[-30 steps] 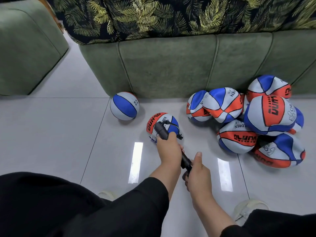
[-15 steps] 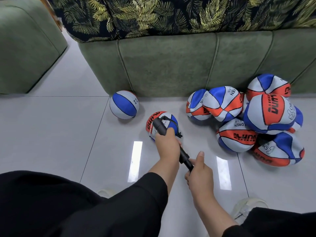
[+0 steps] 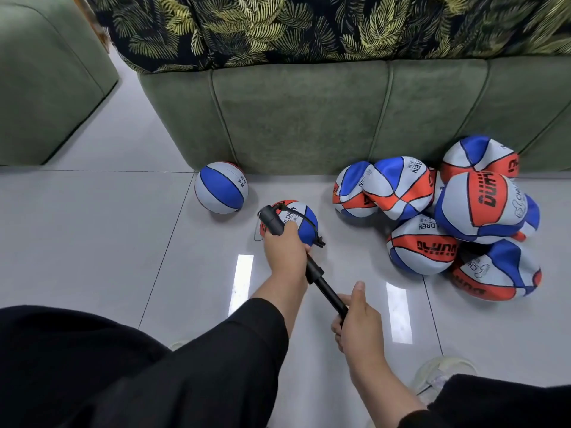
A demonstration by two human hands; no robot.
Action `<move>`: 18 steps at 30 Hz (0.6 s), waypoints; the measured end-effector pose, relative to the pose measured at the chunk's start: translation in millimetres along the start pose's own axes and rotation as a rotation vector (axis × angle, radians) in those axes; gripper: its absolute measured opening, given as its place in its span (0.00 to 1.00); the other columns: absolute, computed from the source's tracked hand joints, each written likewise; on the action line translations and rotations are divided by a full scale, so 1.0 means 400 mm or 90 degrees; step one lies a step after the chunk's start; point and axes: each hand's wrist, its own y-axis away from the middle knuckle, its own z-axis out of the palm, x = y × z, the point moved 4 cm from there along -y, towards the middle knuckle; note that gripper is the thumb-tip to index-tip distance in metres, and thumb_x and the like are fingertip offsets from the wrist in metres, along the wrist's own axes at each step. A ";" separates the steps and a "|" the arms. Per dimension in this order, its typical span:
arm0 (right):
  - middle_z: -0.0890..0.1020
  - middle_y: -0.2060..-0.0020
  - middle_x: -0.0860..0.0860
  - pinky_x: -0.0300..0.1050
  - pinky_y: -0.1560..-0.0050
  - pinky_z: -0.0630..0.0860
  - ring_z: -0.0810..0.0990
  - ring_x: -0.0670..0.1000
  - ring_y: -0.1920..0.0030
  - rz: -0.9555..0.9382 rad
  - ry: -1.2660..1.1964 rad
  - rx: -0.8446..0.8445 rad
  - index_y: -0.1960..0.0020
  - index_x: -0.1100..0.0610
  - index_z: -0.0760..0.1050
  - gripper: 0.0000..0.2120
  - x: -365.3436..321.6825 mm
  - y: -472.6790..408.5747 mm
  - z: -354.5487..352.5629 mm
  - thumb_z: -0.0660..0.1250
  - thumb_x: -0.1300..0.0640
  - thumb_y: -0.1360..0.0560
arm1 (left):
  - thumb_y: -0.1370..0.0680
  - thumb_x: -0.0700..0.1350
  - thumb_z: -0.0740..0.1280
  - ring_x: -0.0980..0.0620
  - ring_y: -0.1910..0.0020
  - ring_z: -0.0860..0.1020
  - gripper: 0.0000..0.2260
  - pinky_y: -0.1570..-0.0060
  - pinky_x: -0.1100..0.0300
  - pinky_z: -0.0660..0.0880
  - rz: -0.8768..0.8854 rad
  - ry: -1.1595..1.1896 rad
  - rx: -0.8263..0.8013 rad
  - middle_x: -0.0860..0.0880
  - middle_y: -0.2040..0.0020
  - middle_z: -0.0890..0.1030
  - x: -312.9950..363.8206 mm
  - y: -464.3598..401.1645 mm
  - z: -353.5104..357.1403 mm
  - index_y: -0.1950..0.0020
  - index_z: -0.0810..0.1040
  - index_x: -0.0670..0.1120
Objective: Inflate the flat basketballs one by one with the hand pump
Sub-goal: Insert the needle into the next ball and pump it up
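A black hand pump [image 3: 321, 282] lies slanted between my hands over the tiled floor. My left hand [image 3: 285, 253] grips its barrel, whose far end rests against a small red, white and blue basketball [image 3: 301, 222] with a thin hose running over it. My right hand [image 3: 358, 319] grips the pump's handle, thumb up, and the plunger rod shows drawn out between the hands. A round blue and white ball [image 3: 221, 187] sits to the left by the sofa. Several crumpled flat basketballs [image 3: 448, 217] are heaped at the right.
A green sofa [image 3: 309, 118] with a leaf-patterned cover runs along the back. A second green seat [image 3: 46, 81] stands at the left, with a floor gap between them. My dark-clothed knees fill the bottom corners, and a pale shoe [image 3: 441, 376] shows at lower right.
My right hand has pulled the handle back toward me, so more of the plunger rod shows. My left hand and the ball have stayed roughly in place.
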 end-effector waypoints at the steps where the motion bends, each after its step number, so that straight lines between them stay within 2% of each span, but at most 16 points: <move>1: 0.76 0.75 0.52 0.48 0.64 0.71 0.75 0.53 0.71 -0.005 0.010 0.008 0.53 0.49 0.79 0.26 -0.002 -0.002 -0.002 0.48 0.37 0.15 | 0.19 0.44 0.62 0.52 0.74 0.72 0.03 0.67 0.60 0.74 -0.001 -0.012 -0.003 0.45 0.64 0.74 -0.003 0.005 0.002 0.51 0.74 0.51; 6: 0.79 0.71 0.55 0.46 0.64 0.70 0.78 0.56 0.66 -0.059 0.047 0.044 0.55 0.51 0.79 0.28 -0.050 -0.013 0.000 0.46 0.39 0.15 | 0.20 0.43 0.61 0.50 0.75 0.71 0.03 0.73 0.62 0.72 -0.013 -0.013 -0.047 0.44 0.68 0.74 -0.045 0.063 0.030 0.49 0.73 0.45; 9: 0.79 0.71 0.56 0.46 0.65 0.69 0.77 0.56 0.67 -0.054 0.058 0.040 0.54 0.56 0.80 0.30 -0.064 -0.018 0.006 0.46 0.39 0.14 | 0.21 0.42 0.62 0.50 0.74 0.72 0.03 0.71 0.59 0.74 -0.016 -0.003 -0.059 0.45 0.68 0.74 -0.049 0.075 0.040 0.48 0.74 0.45; 13: 0.77 0.71 0.55 0.46 0.64 0.70 0.74 0.55 0.68 -0.030 0.040 0.012 0.52 0.53 0.79 0.29 -0.051 -0.015 0.018 0.46 0.37 0.15 | 0.21 0.43 0.62 0.49 0.71 0.73 0.03 0.71 0.60 0.74 -0.018 -0.015 -0.057 0.43 0.64 0.75 -0.049 0.066 0.037 0.48 0.73 0.46; 15: 0.76 0.72 0.54 0.46 0.65 0.70 0.73 0.55 0.69 -0.038 0.029 0.007 0.53 0.51 0.79 0.27 -0.049 -0.012 0.015 0.47 0.37 0.15 | 0.20 0.43 0.62 0.50 0.73 0.73 0.02 0.72 0.61 0.73 -0.008 -0.026 -0.051 0.44 0.66 0.75 -0.036 0.056 0.033 0.49 0.73 0.46; 18: 0.76 0.73 0.54 0.47 0.63 0.71 0.75 0.54 0.69 -0.039 0.018 0.011 0.53 0.49 0.79 0.25 -0.032 -0.007 0.001 0.48 0.38 0.15 | 0.19 0.44 0.62 0.50 0.74 0.73 0.01 0.66 0.59 0.74 0.012 -0.027 -0.024 0.46 0.69 0.75 -0.008 0.019 0.021 0.50 0.73 0.49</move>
